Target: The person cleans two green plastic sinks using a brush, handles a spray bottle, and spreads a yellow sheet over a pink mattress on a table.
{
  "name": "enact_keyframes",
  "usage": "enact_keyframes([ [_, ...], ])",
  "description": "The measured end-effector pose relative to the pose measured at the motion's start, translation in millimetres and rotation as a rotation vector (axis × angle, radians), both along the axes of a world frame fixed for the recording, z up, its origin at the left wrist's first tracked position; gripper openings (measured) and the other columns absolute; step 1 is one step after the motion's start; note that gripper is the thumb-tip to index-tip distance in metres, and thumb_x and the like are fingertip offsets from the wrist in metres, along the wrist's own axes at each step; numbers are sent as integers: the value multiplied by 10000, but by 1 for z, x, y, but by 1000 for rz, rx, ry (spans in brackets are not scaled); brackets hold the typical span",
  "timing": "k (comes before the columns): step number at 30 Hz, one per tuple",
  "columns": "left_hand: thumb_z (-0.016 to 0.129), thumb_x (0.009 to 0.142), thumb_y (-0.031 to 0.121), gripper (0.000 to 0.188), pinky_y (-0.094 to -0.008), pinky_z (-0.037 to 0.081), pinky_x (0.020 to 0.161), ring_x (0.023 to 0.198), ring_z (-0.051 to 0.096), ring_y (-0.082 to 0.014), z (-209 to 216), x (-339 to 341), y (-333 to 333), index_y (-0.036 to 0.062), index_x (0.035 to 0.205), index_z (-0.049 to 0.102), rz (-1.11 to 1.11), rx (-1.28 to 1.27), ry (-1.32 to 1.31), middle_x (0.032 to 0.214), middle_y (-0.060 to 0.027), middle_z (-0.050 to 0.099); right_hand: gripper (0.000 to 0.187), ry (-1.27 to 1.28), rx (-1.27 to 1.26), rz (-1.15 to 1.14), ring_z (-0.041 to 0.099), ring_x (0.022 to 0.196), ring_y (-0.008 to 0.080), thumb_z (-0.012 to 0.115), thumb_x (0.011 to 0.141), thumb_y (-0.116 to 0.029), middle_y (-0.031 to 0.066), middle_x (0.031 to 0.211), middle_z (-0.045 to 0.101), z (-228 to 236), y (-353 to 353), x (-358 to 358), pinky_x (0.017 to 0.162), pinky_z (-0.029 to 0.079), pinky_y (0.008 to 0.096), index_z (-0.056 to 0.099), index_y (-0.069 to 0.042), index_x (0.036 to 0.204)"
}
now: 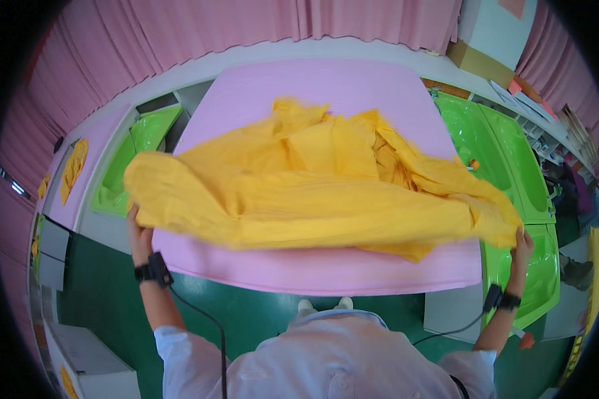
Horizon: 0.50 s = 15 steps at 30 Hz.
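Note:
A large yellow garment (326, 199), loosely crumpled, stretches between my two hands above a pink padded table (313, 269). My left hand (138, 234) is closed on its near left corner. At the opposite end, my right hand (522, 245) grips the near right corner. The front edge is pulled fairly straight, while the far part lies bunched in folds on the table top. Some of my fingers are hidden behind the cloth, and its edges look smeared by motion. Each wrist wears a black strap with a small box and a cable.
Green basins (143, 143) flank the table on the left, with more green tubs (522, 279) at the right. Another pink surface with a yellow cloth (74, 169) stands far left. Pink curtains (246, 26) hang behind. A cardboard box (479, 63) sits at the back right.

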<state>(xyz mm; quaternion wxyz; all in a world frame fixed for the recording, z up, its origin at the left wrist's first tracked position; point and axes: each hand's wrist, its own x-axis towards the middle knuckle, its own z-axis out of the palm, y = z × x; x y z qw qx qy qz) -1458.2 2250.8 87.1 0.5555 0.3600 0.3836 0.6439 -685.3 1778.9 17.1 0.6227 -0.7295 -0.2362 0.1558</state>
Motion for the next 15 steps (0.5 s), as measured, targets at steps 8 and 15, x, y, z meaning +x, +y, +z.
enact_keyframes([
  [8,382,939,248,383,-325,463,852,1061,518,-226,-125,-30,-40,28,1251,409,47,-231,-64,1223,-105,500,533,-39,-690,-40,528,518,112,715,728,-295,78,663,565,-65,17,-40,427,416,259,467,18,1082],
  [15,351,946,254,383,-321,440,882,1081,503,-214,-160,-51,-55,40,1260,406,-188,-364,-57,1239,-83,493,797,-31,-425,20,562,972,313,749,658,-397,220,1106,547,-75,123,4,746,482,381,406,53,1220],
])
